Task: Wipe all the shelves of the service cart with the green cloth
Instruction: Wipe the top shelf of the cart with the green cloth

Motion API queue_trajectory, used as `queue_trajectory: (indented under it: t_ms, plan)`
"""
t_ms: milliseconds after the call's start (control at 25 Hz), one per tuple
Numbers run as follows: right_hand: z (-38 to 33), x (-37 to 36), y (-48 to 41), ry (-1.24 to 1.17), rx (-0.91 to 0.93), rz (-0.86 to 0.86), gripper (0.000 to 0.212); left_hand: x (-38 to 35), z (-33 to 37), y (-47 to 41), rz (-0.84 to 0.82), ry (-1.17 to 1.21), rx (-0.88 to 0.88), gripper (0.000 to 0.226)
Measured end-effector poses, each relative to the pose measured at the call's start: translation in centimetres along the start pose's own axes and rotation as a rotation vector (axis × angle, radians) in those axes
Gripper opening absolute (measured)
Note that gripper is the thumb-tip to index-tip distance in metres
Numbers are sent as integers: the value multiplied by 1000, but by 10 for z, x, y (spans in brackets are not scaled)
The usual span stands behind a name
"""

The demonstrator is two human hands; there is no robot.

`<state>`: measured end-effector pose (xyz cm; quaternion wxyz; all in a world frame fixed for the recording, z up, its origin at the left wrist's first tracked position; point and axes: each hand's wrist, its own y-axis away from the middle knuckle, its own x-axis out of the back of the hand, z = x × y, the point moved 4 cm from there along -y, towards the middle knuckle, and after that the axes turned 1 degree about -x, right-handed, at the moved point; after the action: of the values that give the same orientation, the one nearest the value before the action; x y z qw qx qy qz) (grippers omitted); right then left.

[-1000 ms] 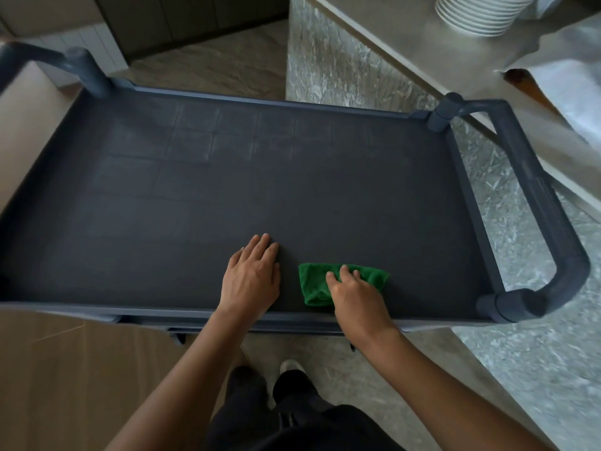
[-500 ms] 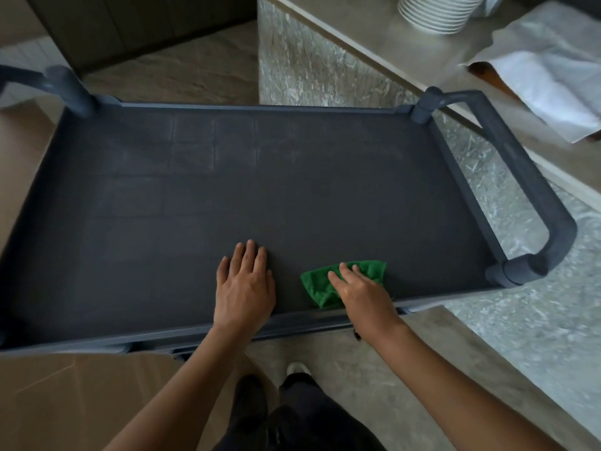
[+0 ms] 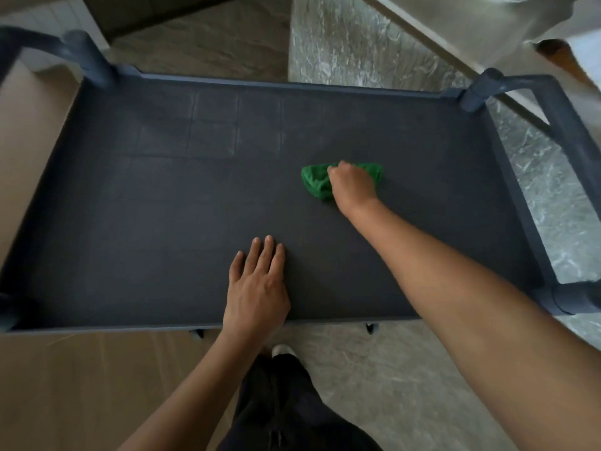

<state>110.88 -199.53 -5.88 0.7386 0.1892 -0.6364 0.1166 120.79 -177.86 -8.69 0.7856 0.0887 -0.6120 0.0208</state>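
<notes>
On the service cart's dark top shelf [image 3: 162, 222], the right hand [image 3: 353, 187] grips the bunched green cloth [image 3: 313, 182], the left hand [image 3: 257, 288] lies flat and empty; overlapping strokes into corners would serve best.

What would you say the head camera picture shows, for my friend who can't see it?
A person's right hand presses a bunched green cloth onto the dark top shelf of a service cart. Their left hand lies flat on the shelf near its front edge.
</notes>
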Motion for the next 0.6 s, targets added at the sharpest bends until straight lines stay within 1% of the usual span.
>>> queue_trajectory:
  t_ms: [80, 160, 240, 400, 600]
  plan:
    - [5, 12, -39, -67, -59, 3, 30, 1, 0, 0, 1, -5, 8, 56]
    - [12, 18, -59, -131, -108, 0, 28, 3, 0, 0, 19, 2, 15, 54]
    - [15, 18, -59, -132, -89, 1, 28, 4, 0, 0, 42, 9, 28, 53]
    - [15, 13, -22, -63, 3, -53, 30, 6, 2, 1, 61, -2, 42, 56]
    - [1, 2, 72, -18, 73, -97, 40, 5, 2, 0, 54, 0, 42, 52]
